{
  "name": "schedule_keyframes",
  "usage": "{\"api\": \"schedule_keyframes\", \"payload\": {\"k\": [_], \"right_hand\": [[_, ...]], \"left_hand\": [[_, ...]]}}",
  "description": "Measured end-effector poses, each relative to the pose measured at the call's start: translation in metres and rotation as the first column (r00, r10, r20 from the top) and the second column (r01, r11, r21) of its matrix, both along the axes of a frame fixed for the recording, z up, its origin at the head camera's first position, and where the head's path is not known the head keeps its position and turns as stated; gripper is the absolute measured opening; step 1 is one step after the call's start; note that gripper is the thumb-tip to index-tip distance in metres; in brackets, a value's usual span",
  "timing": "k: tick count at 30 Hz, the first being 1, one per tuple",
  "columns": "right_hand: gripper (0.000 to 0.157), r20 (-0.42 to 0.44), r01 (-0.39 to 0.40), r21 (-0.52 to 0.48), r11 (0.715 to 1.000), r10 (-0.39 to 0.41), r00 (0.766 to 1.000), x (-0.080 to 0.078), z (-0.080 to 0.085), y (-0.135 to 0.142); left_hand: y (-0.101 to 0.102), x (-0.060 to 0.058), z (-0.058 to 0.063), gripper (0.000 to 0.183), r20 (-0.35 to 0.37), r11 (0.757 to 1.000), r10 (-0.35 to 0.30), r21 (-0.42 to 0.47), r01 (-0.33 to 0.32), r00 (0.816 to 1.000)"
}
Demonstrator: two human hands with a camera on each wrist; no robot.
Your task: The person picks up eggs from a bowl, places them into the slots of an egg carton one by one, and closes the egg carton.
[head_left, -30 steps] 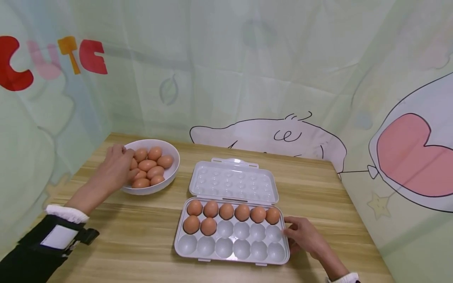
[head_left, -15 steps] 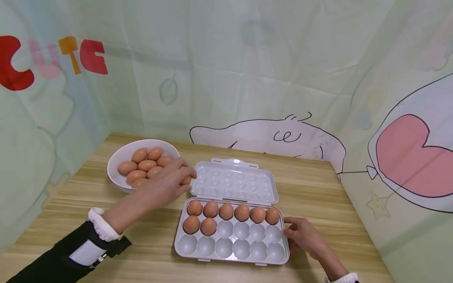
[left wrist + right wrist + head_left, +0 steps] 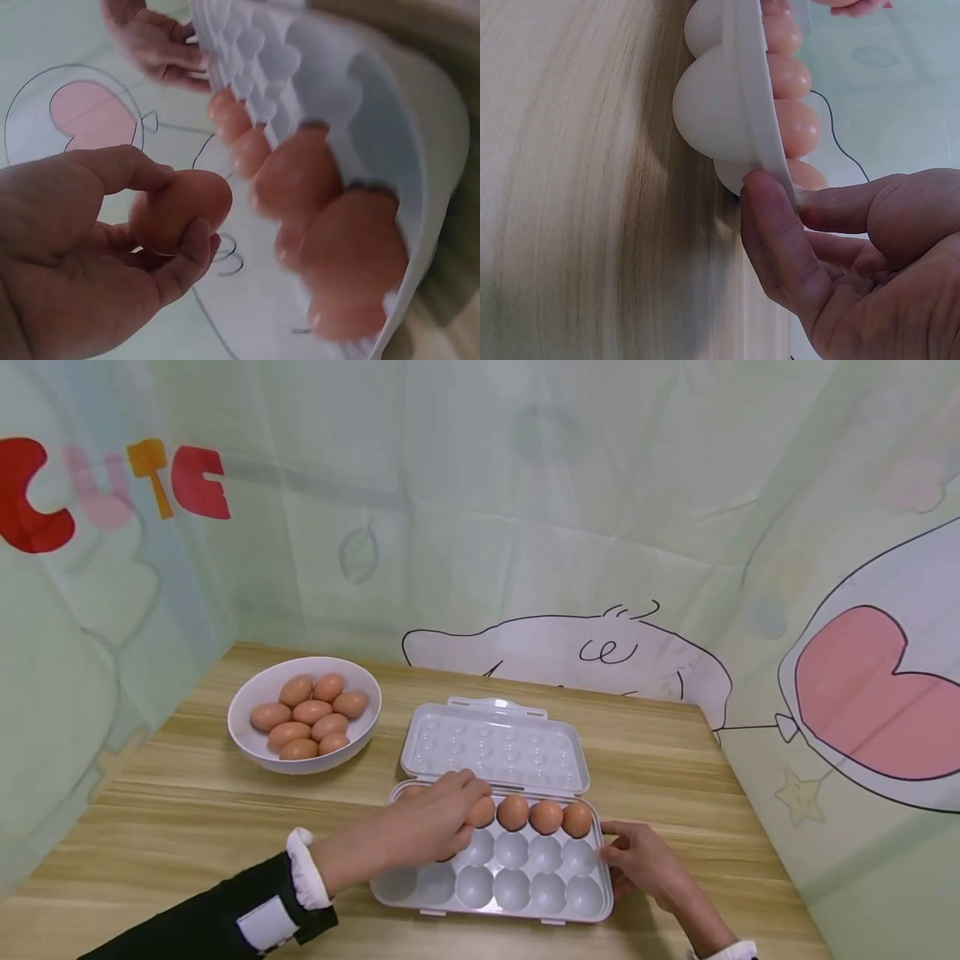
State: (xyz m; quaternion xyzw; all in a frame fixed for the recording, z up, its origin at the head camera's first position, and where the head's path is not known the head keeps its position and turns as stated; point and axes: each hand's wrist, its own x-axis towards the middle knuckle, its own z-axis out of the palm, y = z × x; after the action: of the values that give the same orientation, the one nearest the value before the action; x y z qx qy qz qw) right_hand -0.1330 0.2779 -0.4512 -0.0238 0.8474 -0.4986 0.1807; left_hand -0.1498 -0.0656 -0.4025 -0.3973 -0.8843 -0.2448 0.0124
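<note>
One wood-grain bench (image 3: 675, 777) is carrying a pale plastic egg carton (image 3: 512, 889), its lid (image 3: 495, 752) lying back on the far side. Seated brown eggs (image 3: 513, 812) are lining the carton's far row, partly hidden by the left hand (image 3: 427, 822). To the carton's left, a white bowl (image 3: 315, 766) is holding loose eggs (image 3: 312, 712). The right hand (image 3: 641, 860) is pinching the carton's right end between thumb and fingers. Above the carton's left part, the left hand's thumb and fingers are curling round a single egg (image 3: 187, 210).
</note>
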Motion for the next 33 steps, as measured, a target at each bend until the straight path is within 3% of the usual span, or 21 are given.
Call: {"api": "schedule_keyframes", "payload": {"k": [7,13,16,22,33], "right_hand": [[0.048,-0.002,-0.008,-0.010,1.000,0.008,1.000,-0.001,0.003,-0.001],[0.048,0.005,0.001,-0.015,1.000,-0.001,1.000,-0.001,0.005,-0.001],[0.048,0.009,0.003,-0.009,1.000,-0.003,1.000,-0.002,0.004,0.000],[0.048,0.013,-0.003,-0.008,1.000,0.003,1.000,-0.001,0.002,0.000],[0.049,0.004,-0.007,-0.027,1.000,0.007,1.000,0.001,0.001,0.000]], "left_hand": [[0.015,0.008,-0.018,0.016,-0.120,0.997,0.028,-0.064,-0.036,0.992],[0.019,0.010,-0.026,0.024,-0.160,0.993,0.029,-0.108,-0.047,0.987],[0.021,0.010,-0.031,0.025,-0.223,0.989,0.027,-0.136,-0.059,0.974],[0.024,0.011,-0.042,0.026,-0.376,0.977,0.019,-0.190,-0.097,0.926],[0.026,0.011,-0.046,0.024,-0.434,0.977,-0.044,-0.206,-0.052,0.900]]}}
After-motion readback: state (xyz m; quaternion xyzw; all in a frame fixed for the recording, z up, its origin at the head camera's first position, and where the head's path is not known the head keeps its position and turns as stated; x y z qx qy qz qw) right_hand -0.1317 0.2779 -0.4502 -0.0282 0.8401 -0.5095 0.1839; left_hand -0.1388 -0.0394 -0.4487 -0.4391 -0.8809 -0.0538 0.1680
